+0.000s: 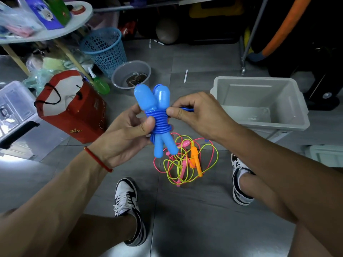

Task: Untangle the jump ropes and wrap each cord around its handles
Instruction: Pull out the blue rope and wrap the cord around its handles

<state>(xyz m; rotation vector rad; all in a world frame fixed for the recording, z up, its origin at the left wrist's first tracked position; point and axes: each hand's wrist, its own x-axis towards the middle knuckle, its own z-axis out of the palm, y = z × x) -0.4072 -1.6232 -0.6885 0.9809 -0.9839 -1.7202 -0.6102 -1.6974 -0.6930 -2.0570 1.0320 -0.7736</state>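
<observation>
Above a grey tiled floor (185,210), the left hand (122,134) grips two blue handles (148,102) held side by side while the right hand (194,114) pinches the blue cord (159,121) end. Tucking it under a tight coil should lock the wrap; pink and yellow ropes (183,160) lie tangled below.

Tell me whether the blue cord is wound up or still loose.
Nearly wound: the blue cord coils tightly around the two blue handles held by the left hand; the right hand pinches its last short stretch.
</observation>
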